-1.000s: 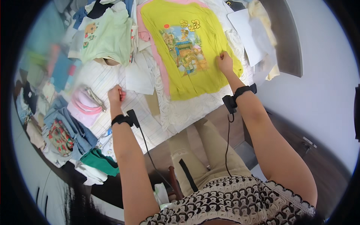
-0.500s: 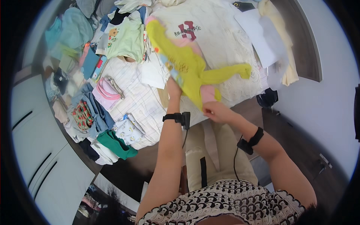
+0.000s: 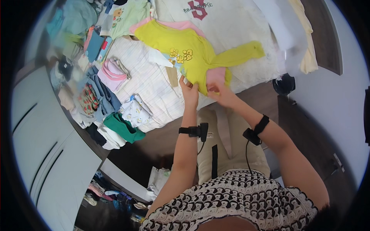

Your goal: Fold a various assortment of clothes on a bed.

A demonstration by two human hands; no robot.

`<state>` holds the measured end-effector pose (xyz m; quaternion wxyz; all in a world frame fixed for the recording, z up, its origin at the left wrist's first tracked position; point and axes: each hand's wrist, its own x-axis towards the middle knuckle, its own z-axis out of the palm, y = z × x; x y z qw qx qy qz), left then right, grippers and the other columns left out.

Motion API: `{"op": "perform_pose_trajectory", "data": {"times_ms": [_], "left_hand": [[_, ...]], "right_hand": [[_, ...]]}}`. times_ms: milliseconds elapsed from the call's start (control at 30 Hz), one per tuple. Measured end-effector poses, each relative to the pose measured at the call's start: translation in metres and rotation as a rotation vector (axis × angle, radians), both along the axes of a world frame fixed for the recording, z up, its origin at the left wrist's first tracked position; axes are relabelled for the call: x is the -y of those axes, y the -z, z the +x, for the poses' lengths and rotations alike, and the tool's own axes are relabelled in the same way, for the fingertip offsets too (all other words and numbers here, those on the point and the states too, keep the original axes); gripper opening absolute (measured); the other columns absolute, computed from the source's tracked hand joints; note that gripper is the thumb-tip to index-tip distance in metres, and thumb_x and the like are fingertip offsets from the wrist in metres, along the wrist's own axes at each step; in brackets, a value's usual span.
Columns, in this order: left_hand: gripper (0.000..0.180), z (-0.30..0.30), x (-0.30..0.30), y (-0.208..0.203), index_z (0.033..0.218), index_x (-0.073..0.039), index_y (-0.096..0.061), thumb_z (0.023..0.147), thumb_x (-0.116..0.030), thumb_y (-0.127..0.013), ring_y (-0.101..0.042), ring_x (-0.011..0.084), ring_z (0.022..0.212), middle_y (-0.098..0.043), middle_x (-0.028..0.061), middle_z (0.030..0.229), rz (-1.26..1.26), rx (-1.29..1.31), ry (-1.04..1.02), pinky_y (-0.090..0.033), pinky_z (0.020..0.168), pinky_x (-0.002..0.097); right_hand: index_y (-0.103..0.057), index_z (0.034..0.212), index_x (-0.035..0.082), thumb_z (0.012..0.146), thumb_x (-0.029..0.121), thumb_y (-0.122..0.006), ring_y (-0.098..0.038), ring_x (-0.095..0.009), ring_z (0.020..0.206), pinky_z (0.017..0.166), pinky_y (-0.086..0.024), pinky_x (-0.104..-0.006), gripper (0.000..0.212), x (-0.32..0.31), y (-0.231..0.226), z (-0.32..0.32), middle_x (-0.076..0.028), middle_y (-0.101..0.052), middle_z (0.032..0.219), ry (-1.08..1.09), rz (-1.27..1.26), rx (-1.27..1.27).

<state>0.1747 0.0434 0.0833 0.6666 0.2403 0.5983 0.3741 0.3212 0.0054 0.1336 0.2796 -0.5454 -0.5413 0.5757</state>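
A yellow long-sleeved shirt (image 3: 173, 42) with a printed flower cluster lies spread on the bed, one sleeve stretched to the right. Pink cloth (image 3: 216, 76) shows beneath it, along its far edge and below the sleeve. At the shirt's near hem, my left hand (image 3: 189, 94) has its fingers closed on the cloth at the left. My right hand (image 3: 223, 94) pinches the hem's right corner with curled fingers, slightly blurred. Just left of the shirt are a white piece (image 3: 160, 58) and a brown, card-like strip (image 3: 172, 76).
Folded clothes line the bed's left side: a pink bundle (image 3: 113, 73), jeans (image 3: 102, 90), a patterned white garment (image 3: 135, 109) and a green one (image 3: 122, 126). A pale green shirt (image 3: 131, 17) lies farther back. White cabinets (image 3: 42, 146) stand left; a black bag (image 3: 284, 84) is at right.
The yellow shirt has gone from bunched and slanted to flatter and wider, its flower print now plain. My left hand has come out from beside it to the near hem. The view has shifted.
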Motion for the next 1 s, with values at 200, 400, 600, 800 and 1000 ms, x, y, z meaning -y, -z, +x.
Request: {"op": "perform_pose_trajectory", "data": {"times_ms": [200, 400, 600, 800, 1000], "left_hand": [[0.064, 0.009, 0.011, 0.005, 0.131, -0.005, -0.018, 0.077, 0.003, -0.051, -0.051, 0.0189, 0.088, -0.048, 0.0167, 0.108, 0.011, 0.063, 0.075, -0.043, 0.071, 0.0276], [0.061, -0.009, 0.018, 0.012, 0.131, -0.007, -0.026, 0.079, -0.007, -0.057, -0.044, 0.0202, 0.104, -0.044, 0.0121, 0.115, 0.23, 0.153, -0.172, -0.041, 0.081, 0.0341], [0.04, -0.078, 0.019, 0.027, 0.121, -0.002, -0.039, 0.084, -0.013, -0.05, -0.047, 0.0209, 0.105, -0.047, 0.0117, 0.115, -0.003, 0.426, -0.54, -0.041, 0.087, 0.0374], [0.032, -0.088, 0.018, 0.033, 0.118, -0.001, -0.042, 0.091, -0.017, -0.035, -0.048, 0.0241, 0.108, -0.05, 0.0111, 0.117, -0.179, 0.658, -0.76, -0.039, 0.092, 0.0378], [0.04, -0.114, 0.028, 0.04, 0.116, -0.004, -0.045, 0.093, -0.034, -0.03, -0.047, 0.0243, 0.11, -0.049, 0.0092, 0.12, -0.118, 0.635, -0.899, -0.039, 0.093, 0.0389]], "right_hand": [[-0.052, 0.099, 0.007, 0.08, 0.014, -0.058, -0.057, -0.02, 0.075, 0.064, -0.049, -0.0308, 0.022, -0.055, 0.073, 0.036, -0.007, -0.057, 0.086, 1.021, -0.628, -0.771], [-0.056, 0.098, 0.003, 0.071, 0.024, -0.062, -0.056, -0.028, 0.086, 0.079, -0.043, -0.041, 0.035, -0.091, -0.031, -0.081, -0.013, -0.059, 0.089, 0.101, 0.128, 0.056], [-0.055, 0.104, 0.007, 0.071, 0.014, -0.065, -0.056, -0.016, 0.074, 0.066, -0.046, -0.0293, 0.035, -0.104, -0.013, -0.094, -0.012, -0.059, 0.088, 0.18, -0.199, -0.127], [-0.051, 0.108, 0.0, 0.071, 0.025, -0.068, -0.056, -0.018, 0.051, 0.045, -0.045, -0.0292, 0.047, -0.187, 0.069, -0.001, -0.011, -0.06, 0.081, 0.585, -0.377, 0.275], [-0.062, 0.087, 0.003, 0.081, 0.016, -0.051, -0.057, -0.012, 0.053, 0.044, -0.042, -0.0226, 0.018, -0.201, -0.005, 0.025, -0.005, -0.062, 0.079, 0.393, 0.041, 0.253]]}}
